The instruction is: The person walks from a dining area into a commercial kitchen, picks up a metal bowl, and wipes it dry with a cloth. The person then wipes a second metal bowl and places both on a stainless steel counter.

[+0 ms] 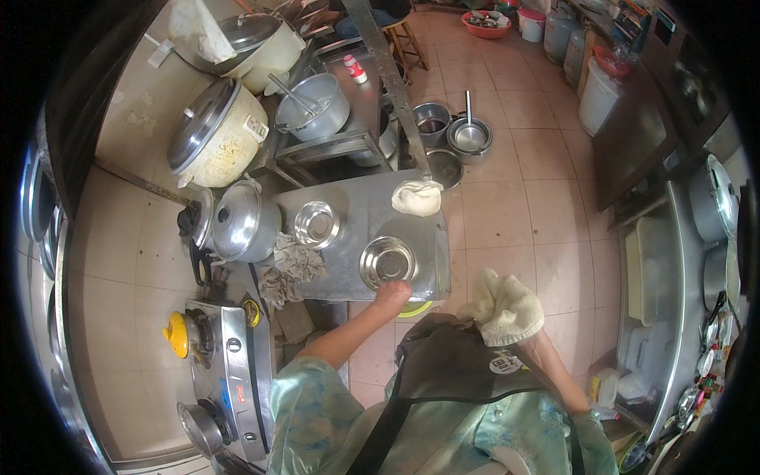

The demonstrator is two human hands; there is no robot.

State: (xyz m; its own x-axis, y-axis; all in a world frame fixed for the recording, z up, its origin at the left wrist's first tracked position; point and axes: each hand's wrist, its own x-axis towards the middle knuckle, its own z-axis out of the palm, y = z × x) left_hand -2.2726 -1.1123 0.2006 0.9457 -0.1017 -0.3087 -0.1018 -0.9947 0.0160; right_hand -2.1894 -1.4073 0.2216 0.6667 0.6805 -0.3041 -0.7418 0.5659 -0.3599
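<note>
My left hand (393,295) grips the near rim of a stainless steel bowl (389,261) on the metal table (350,237). Over on the right, a cream towel (509,309) covers most of my right hand (531,344), which holds it in front of the dark apron. A second steel bowl (317,224) sits farther left on the table. At the table's far right corner lies a bunched white cloth (417,198). Crumpled grey rags (300,258) rest along the left edge, beside a lidded aluminium pot (246,221).
A gas stove (237,356) stands at the lower left. Large rice cookers (217,130) are at the upper left. Beyond the table, several pots (469,139) sit on the tiled floor. A metal counter (671,297) runs along the right. A person (380,12) sits on a stool at the back.
</note>
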